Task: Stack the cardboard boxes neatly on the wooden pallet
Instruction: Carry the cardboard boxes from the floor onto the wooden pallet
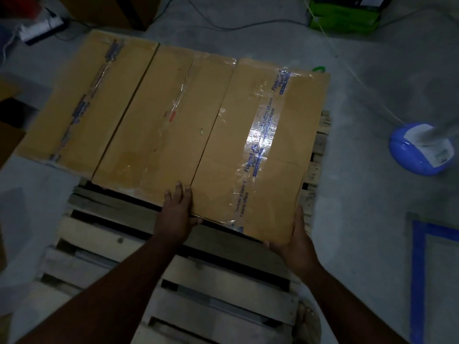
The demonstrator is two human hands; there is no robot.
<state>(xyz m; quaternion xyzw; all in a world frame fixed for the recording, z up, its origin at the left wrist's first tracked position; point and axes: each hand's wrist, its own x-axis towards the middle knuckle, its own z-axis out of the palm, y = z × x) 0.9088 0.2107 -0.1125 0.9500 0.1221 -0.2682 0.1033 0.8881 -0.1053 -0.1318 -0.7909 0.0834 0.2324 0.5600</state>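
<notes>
3 flat cardboard boxes lie side by side across the far half of the wooden pallet (116, 240), long edges running near to far. The left box (82, 103) overhangs the pallet's left edge; the middle box (159, 125) sits against it with a dark seam between. The right box (263, 150), the one with printed clear tape down its top, is the one being handled.

The left hand (177, 209) rests at that box's near left corner, fingers lying fairly straight on top by the seam and the thumb tucked along the near edge. The right hand (295, 240) cups the near right corner from the side and below, fingers hidden under the cardboard, so how tightly they curl cannot be told.

This looks like the seating step: the right box is being squared against the middle box. Its near edge sits nearer than its neighbours', so the next move probably calls for a short push away and leftward, closing the seam and lining up the near edges before letting go.

The near pallet slats are bare.
</notes>
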